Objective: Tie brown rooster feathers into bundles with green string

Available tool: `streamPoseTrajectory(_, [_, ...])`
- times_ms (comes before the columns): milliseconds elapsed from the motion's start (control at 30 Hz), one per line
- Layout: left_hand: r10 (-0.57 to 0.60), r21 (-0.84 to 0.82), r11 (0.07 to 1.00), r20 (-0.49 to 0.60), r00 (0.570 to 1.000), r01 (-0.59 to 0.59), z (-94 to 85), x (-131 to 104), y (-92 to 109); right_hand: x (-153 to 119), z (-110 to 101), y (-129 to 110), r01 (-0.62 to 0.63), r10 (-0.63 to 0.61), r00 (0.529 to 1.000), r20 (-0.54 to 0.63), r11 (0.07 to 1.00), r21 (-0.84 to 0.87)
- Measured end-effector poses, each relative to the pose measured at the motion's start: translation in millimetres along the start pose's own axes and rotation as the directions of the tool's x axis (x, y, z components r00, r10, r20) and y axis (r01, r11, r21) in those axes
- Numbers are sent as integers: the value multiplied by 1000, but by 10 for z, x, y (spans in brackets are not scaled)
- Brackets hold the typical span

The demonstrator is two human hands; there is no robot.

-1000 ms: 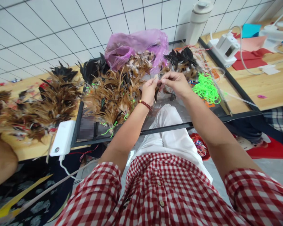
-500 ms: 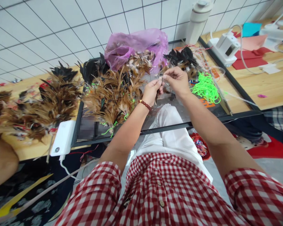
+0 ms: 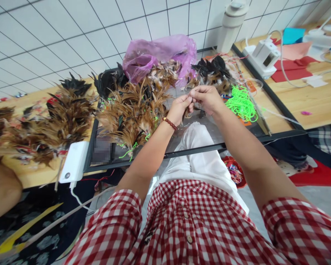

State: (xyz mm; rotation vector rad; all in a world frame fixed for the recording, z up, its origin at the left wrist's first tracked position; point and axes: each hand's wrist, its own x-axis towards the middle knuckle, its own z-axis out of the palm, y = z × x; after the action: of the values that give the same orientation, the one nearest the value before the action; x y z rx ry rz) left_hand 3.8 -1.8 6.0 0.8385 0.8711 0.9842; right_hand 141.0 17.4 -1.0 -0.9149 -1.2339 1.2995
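Observation:
My left hand, with a beaded bracelet on its wrist, is closed over the glass-topped frame. Dark feathers poke out below its fingers. Fingertip to fingertip with it, my right hand is pinched; what lies between those fingertips is too small and hidden to make out. Left of my hands spreads a heap of brown feathers with bits of green cord among them. A tangle of bright green cord lies to the right of my right hand, below a clump of black feathers.
A pink plastic bag and a white flask stand near the tiled wall. More feathers cover the left table, by a white power bank. White plugs sit at right. A person's arm shows at left.
My right hand has come down slightly and its fingers have drawn in close against my left fingertips. The left hand has hardly moved.

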Motion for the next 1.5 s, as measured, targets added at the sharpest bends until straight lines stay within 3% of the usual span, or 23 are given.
streamPoseTrajectory(167, [-91,-51,994,66,994,94,28,-26,25,13,-15,2,23,-29,997,-78,996,-83])
streamPoseTrajectory(400, [3,-4,1000,-59,998,-3,-4,16,-18,67,-57,13,54,-63,995,-73,991,-119])
streamPoseTrajectory(533, [29,20,999,-100,995,-27,-16,49,-17,108,-122,63,124,-156,984,-89,949,-291])
streamPoseTrajectory(600, [38,39,999,-107,993,-34,-16,60,-18,109,-133,103,201,-262,963,-58,848,-490])
streamPoseTrajectory(700, [55,63,997,-117,992,-48,-8,64,-17,113,-178,169,290,-414,909,51,540,-790])
streamPoseTrajectory(767, [69,58,996,-125,990,-62,-3,59,-11,138,-266,196,268,-461,884,74,372,-889])
streamPoseTrajectory(833, [81,42,996,-136,987,-76,-1,54,-3,177,-395,198,208,-500,866,20,324,-923])
streamPoseTrajectory(933, [82,23,997,-158,984,-79,-5,53,7,227,-560,157,162,-536,838,-105,427,-890])
streamPoseTrajectory(1000, [76,19,997,-170,982,-74,-6,56,11,232,-575,127,203,-511,849,-133,548,-812])
streamPoseTrajectory(1100, [76,37,997,-174,982,-71,3,52,14,194,-440,117,301,-435,899,-57,705,-642])
streamPoseTrajectory(1167, [77,67,995,-160,984,-67,15,41,15,156,-306,138,339,-398,917,19,753,-564])
streamPoseTrajectory(1300, [75,112,992,-123,990,-61,31,20,3,139,-168,197,348,-387,920,64,729,-590])
streamPoseTrajectory(1400, [86,120,990,-128,988,-70,18,31,-16,174,-260,135,270,-418,907,-58,680,-682])
streamPoseTrajectory(1500, [101,121,989,-168,981,-81,-10,67,-32,133,-449,-157,87,-339,925,-170,627,-774])
